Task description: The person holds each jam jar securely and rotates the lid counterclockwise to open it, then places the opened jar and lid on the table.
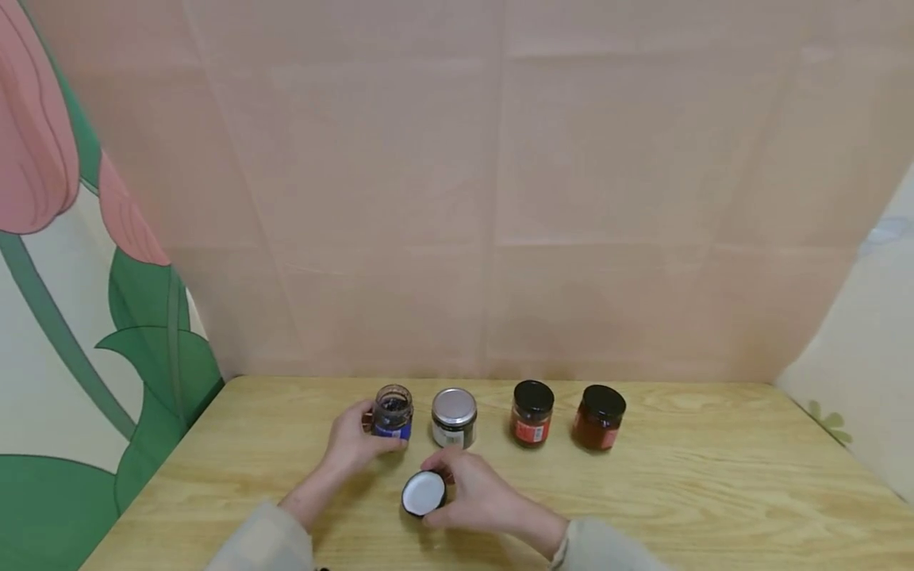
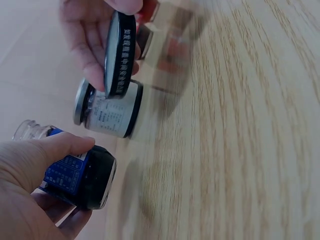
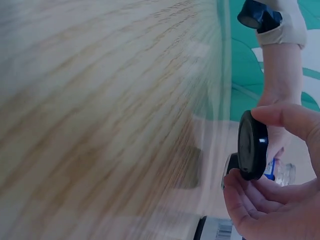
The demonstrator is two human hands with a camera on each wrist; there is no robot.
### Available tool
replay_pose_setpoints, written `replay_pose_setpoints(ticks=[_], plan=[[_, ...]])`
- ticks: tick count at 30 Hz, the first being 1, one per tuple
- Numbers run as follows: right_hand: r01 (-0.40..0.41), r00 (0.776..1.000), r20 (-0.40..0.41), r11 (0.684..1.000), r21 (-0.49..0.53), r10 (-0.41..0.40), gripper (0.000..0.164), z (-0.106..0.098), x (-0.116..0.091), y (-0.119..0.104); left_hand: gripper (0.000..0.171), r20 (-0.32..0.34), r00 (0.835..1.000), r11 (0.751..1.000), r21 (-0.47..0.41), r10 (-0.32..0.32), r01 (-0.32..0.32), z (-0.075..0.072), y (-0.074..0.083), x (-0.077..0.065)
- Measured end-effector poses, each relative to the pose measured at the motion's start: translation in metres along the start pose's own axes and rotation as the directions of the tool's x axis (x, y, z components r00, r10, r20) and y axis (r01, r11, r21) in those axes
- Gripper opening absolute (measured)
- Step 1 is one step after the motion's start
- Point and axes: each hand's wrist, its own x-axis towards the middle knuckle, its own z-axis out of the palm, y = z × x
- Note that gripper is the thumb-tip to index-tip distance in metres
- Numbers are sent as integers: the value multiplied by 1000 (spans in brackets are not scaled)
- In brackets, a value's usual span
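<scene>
My left hand [image 1: 351, 441] grips a lidless glass jar [image 1: 393, 411] with dark contents and a blue label. In the left wrist view, thumb and fingers wrap round the label of this jar [image 2: 67, 175]. In front of it and to its right, my right hand [image 1: 480, 493] pinches a round black lid [image 1: 424, 494] by its rim, between thumb and fingers. Its white inner face is turned up in the head view; the right wrist view shows the black outer face of the lid [image 3: 253, 145]. The lid is held apart from the jar.
A silver-lidded jar [image 1: 454, 416] with a white label stands right of the held jar. Further right are two black-lidded jars with red labels, one nearer [image 1: 531, 412] and one at the end [image 1: 601, 418]. All stand on the wooden table [image 1: 700, 476], before a pinkish backdrop [image 1: 500, 198].
</scene>
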Motion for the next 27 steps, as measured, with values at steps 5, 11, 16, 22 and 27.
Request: replay_pose_setpoints(ticks=[5, 11, 16, 22, 27], plan=[[11, 1000, 3, 999, -38, -11, 48, 10, 5, 0, 63, 5, 1000, 1000, -7, -9, 9, 0, -3, 3], [-7, 999, -45, 993, -114, 2, 48, 22, 8, -6, 60, 9, 1000, 1000, 17, -26, 26, 0, -5, 6], [-33, 996, -82, 989, -142, 21, 50, 31, 14, -10, 59, 2, 999, 999, 31, -39, 39, -5, -8, 5], [-77, 992, -111, 991, -106, 65, 50, 36, 19, -11, 60, 2, 1000, 999, 37, -21, 21, 0, -8, 10], [-78, 993, -98, 990, -118, 67, 48, 37, 23, -15, 62, -1, 1000, 999, 36, -28, 28, 2, -10, 13]])
